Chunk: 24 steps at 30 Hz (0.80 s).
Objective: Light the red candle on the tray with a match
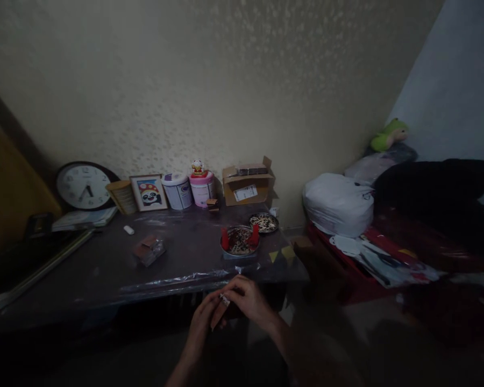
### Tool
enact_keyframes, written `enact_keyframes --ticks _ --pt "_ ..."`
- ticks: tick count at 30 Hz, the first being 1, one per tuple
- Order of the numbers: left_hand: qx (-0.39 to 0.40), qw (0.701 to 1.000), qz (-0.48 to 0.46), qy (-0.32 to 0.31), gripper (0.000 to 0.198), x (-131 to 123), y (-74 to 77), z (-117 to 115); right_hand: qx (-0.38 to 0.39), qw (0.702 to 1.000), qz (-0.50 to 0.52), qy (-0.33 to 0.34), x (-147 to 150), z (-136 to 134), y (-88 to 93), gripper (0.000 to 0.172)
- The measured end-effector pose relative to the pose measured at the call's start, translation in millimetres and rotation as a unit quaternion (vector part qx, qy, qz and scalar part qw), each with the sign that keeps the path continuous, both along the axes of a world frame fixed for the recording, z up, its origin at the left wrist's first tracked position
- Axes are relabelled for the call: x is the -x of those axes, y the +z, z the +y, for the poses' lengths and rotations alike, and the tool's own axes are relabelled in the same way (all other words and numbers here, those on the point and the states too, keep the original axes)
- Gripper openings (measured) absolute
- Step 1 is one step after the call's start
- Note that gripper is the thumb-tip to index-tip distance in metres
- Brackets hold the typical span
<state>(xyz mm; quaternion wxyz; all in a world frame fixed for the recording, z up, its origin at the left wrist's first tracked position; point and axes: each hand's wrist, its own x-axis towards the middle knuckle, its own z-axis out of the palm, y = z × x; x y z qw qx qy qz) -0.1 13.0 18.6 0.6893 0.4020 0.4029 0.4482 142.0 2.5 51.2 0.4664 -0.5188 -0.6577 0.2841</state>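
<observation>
In front of the table's near edge, my left hand (pixel 201 316) is closed around a small brown matchbox (pixel 218 316), held tilted. The fingers of my right hand (pixel 248 301) are pinched at its upper end, where a pale, patterned patch shows; fine detail there is too dark to make out. Just beyond my hands stands a round dish (pixel 240 255) of dark-tipped matchsticks (pixel 240 242), with two red upright pieces at its sides. Behind it, to the right, a second dish (pixel 277 228) holds more matchsticks (pixel 263 221).
A clear-wrapped pack of brown boxes (pixel 149 249) lies left on the plastic-covered table (pixel 193 242). Along the wall stand a clock (pixel 83 185), a framed picture (pixel 148 192), two tubs (pixel 177 192) and an open carton (pixel 246 188). Rightward sits a white bag (pixel 339 204).
</observation>
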Motion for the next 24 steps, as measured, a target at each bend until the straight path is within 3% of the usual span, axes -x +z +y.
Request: enact_keyframes --ticks 12,18,24 --pt "0.000 1.000 -0.019 -0.003 0.022 0 -4.9 0 -0.018 1.000 -0.019 0.004 6 1 -9.6 0.012" --pt "0.004 0.999 -0.031 -0.005 0.022 0 -0.2 -3 -0.001 1.000 0.029 0.001 9 3 -10.3 0.006" --pt "0.013 0.999 -0.037 0.011 0.027 2 1.1 -1 0.031 0.987 0.159 -0.010 3 8 -11.2 0.008"
